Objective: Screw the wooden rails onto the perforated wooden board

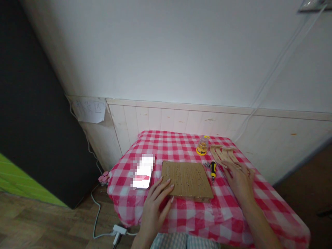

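Closest in, the left hand [155, 207] lies palm-down over the red-and-white gingham surface [228, 221], its fingers [165, 187] loosely spread, tips at the edge of a square brown perforated cardboard board [186, 180]. The right hand [238, 181] arches to the board's right, fingers [234, 169] spread and curving toward pale flat wooden strips [220, 154] — a yellow-and-black screwdriver [213, 172] lies just beside the board — and farther off stands a clear round bit case with a yellow base [202, 147].

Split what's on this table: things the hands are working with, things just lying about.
Working with:
pale wooden slats under the right hand
holed brown cardboard board by the left hand

Lying about:
yellow-black screwdriver
clear yellow-based bit canister
blurred white phone
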`<state>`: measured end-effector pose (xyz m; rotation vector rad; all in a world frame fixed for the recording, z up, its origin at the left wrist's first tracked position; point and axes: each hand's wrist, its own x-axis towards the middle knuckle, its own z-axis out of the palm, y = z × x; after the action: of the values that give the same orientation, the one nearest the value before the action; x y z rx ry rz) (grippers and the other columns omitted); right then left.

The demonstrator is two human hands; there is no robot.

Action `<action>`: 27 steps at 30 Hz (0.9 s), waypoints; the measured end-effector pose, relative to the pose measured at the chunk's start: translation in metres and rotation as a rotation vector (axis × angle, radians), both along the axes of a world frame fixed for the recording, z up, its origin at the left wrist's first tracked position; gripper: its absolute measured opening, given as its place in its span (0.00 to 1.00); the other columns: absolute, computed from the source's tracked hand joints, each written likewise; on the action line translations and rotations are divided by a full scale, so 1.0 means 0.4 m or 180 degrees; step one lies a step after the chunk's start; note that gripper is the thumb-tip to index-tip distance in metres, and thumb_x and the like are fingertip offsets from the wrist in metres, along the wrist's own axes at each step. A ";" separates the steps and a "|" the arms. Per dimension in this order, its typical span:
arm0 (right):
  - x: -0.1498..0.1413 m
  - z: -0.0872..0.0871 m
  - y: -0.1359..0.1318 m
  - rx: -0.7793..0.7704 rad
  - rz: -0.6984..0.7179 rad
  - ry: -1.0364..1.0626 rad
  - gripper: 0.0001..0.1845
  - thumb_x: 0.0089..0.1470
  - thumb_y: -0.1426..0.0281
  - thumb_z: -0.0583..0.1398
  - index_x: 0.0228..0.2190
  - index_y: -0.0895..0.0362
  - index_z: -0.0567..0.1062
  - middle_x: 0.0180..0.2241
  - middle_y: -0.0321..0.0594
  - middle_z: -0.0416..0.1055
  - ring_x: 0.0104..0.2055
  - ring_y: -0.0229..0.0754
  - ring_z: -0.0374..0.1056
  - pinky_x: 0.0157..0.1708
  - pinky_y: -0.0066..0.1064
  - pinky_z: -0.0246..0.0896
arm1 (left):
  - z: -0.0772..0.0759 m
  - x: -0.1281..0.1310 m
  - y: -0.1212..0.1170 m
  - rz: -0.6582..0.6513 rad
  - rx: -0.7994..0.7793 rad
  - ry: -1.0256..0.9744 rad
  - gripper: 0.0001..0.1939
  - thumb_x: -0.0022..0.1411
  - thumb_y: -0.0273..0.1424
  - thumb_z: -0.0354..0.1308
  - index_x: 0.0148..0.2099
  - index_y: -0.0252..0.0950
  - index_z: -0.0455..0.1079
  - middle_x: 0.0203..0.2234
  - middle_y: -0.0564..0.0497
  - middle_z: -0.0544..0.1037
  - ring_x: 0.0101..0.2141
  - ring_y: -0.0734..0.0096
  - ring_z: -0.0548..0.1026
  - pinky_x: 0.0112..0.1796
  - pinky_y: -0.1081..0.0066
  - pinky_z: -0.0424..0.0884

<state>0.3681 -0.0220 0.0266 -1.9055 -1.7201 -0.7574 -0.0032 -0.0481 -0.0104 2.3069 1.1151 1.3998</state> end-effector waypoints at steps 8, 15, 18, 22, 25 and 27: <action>-0.014 0.024 -0.016 0.0146 0.0116 -0.0072 0.19 0.64 0.66 0.52 0.43 0.56 0.82 0.39 0.52 0.79 0.45 0.55 0.69 0.44 0.45 0.62 | 0.008 -0.007 -0.004 0.0016 0.0073 0.0242 0.23 0.71 0.25 0.52 0.65 0.46 0.67 0.60 0.49 0.74 0.62 0.58 0.69 0.55 0.54 0.76; -0.022 0.017 -0.018 0.0254 0.0373 0.0023 0.22 0.66 0.61 0.50 0.45 0.57 0.81 0.38 0.51 0.80 0.42 0.53 0.71 0.42 0.45 0.67 | 0.004 -0.011 -0.006 0.0094 0.0296 0.0427 0.25 0.71 0.25 0.51 0.66 0.47 0.65 0.60 0.50 0.74 0.63 0.60 0.68 0.53 0.59 0.77; -0.022 0.015 -0.019 0.0253 0.0378 0.0046 0.22 0.66 0.61 0.51 0.43 0.57 0.82 0.37 0.51 0.80 0.41 0.54 0.71 0.41 0.45 0.67 | 0.003 -0.010 -0.003 0.0131 0.0488 0.0470 0.24 0.71 0.25 0.50 0.66 0.47 0.65 0.59 0.50 0.76 0.61 0.61 0.70 0.52 0.61 0.79; -0.020 0.010 -0.020 0.0348 0.0372 0.0078 0.21 0.65 0.62 0.52 0.42 0.56 0.83 0.36 0.51 0.80 0.41 0.54 0.71 0.40 0.45 0.69 | 0.002 -0.011 0.003 0.0132 0.0723 0.0516 0.21 0.73 0.26 0.50 0.64 0.47 0.69 0.55 0.52 0.79 0.57 0.62 0.74 0.49 0.63 0.80; -0.015 0.011 -0.022 0.0390 0.0319 0.0113 0.21 0.65 0.62 0.51 0.42 0.55 0.82 0.37 0.51 0.80 0.41 0.54 0.72 0.42 0.47 0.70 | 0.006 -0.015 0.008 0.0051 0.0772 0.0506 0.20 0.74 0.27 0.49 0.62 0.47 0.71 0.54 0.52 0.80 0.55 0.62 0.75 0.48 0.65 0.80; -0.012 0.024 -0.029 0.0379 0.0237 0.0213 0.21 0.65 0.62 0.50 0.43 0.56 0.81 0.39 0.52 0.79 0.43 0.55 0.73 0.43 0.46 0.71 | 0.013 -0.018 0.010 -0.0031 0.0700 0.0461 0.20 0.74 0.27 0.48 0.62 0.47 0.70 0.54 0.52 0.80 0.56 0.63 0.75 0.49 0.65 0.80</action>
<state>0.3635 -0.0335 0.0361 -1.7578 -1.6579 -0.7424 -0.0105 -0.0440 -0.0054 2.5998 1.0320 1.4364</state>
